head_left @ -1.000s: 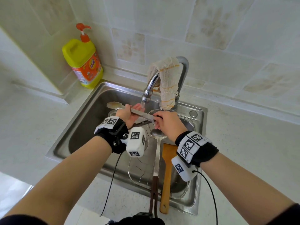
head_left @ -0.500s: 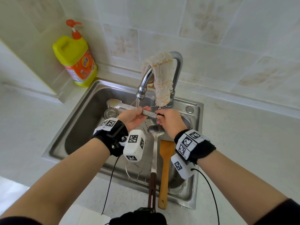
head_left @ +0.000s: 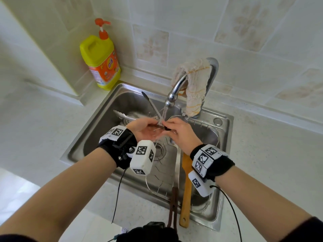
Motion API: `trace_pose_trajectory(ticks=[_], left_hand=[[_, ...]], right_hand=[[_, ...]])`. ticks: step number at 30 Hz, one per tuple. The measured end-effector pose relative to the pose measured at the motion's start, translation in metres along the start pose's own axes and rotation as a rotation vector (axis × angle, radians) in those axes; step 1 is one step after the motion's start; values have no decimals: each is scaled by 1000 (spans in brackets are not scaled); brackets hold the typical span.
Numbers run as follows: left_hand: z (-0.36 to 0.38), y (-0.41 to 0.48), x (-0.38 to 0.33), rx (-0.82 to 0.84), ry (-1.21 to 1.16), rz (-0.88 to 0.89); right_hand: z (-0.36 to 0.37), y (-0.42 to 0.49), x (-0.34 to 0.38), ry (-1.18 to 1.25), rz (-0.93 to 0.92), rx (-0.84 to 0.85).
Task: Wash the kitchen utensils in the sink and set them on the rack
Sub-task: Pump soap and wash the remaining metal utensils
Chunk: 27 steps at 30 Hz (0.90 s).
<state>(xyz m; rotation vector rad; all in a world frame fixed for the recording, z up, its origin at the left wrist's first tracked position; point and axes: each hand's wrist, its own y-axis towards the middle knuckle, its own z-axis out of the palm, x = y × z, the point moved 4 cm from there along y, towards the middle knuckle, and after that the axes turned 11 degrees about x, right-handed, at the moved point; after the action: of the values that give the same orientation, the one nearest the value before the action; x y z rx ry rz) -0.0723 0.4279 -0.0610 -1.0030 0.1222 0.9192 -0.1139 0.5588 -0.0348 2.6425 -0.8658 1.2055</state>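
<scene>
Head view: the task is judged to be partway through. A pair of steel tongs is held over the stainless steel sink, under the thin stream from the curved chrome tap, so the rinsing step is taken to be in hand. A steel ladle with a dark brown handle and a pale wooden spatula are seen lying side by side across the round wire rack at the right of the sink. They are presumed washed, which would leave only the tongs to be set down. The hinge end of the tongs is pinched by the curled fingers of the right hand. The left hand is turned palm up and cupped beneath the same end; whether its fingers pinch the metal cannot be told. From the hinge between the hands, the two arms are spread in a V opening away from the person. The dark-tipped arm points towards the back wall left of the tap, and the scalloped arm points left over the basin. The long axis thus runs diagonally, from near right to far left.
</scene>
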Motion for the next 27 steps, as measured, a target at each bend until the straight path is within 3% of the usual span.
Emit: trace_pose_trajectory(ticks=[3,9,13,16,19,22,27], left_hand=[[2,-2,7,-3,42,-11],[18,-9,23,92,201,-72],[13,-17,31,33,224,-95],[4,-22,33,-27,100,-25],[-5,-25,30,-103,43,64],[-10,-30,33,-111,79,77],[-6,-41,37,-70,81,-18]], right_hand=[[-1,-5,2,179,112,30],[12,16,-7,267,383,79],[12,36,-12,396,493,7],[15,43,-6,379,475,62],[15,41,11,590,319,145],[20,37,23,621,217,231],[15,46,19,596,369,74]])
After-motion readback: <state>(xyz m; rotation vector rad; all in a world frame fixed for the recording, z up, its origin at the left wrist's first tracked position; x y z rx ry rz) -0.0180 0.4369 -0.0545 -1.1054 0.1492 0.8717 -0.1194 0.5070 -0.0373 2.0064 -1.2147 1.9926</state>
